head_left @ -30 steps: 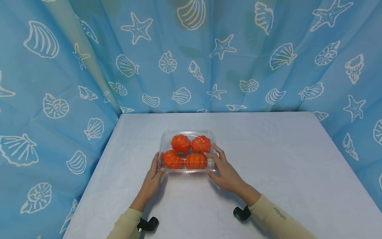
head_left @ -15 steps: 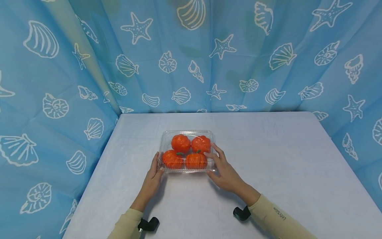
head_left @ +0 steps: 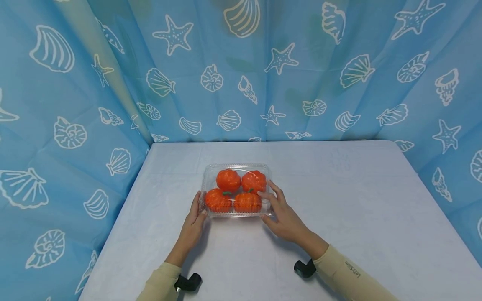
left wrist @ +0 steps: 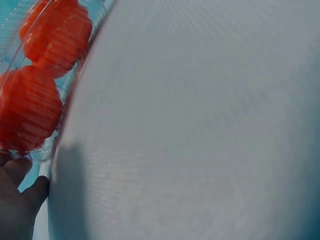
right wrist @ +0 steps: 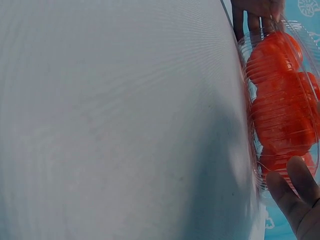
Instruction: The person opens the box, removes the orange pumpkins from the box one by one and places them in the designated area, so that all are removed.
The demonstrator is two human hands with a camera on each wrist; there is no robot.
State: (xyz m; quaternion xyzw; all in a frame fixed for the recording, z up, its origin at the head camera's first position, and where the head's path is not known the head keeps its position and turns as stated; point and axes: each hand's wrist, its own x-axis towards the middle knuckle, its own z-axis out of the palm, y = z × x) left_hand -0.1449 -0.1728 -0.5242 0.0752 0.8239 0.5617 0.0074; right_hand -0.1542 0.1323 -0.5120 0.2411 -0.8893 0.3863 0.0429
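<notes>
A clear plastic clamshell box [head_left: 237,167] sits on the table with its lid down. Several small orange pumpkins [head_left: 247,203] are inside it, two showing green stems. My left hand [head_left: 191,228] rests against the box's left side, its fingers along the wall and its thumb by the front corner. On the opposite side, my right hand [head_left: 284,215] touches the box with spread, slightly bent fingers, the thumb at the front right corner. In the right wrist view, two fingertips [right wrist: 298,170] lie against the ribbed wall. The far fingers of both hands are partly hidden.
A white cloth covers the table [head_left: 357,200]. Blue curtains [head_left: 241,62] printed with shells and starfish hang behind it and along both sides. Black wrist cameras [head_left: 188,282] are strapped under the sleeves.
</notes>
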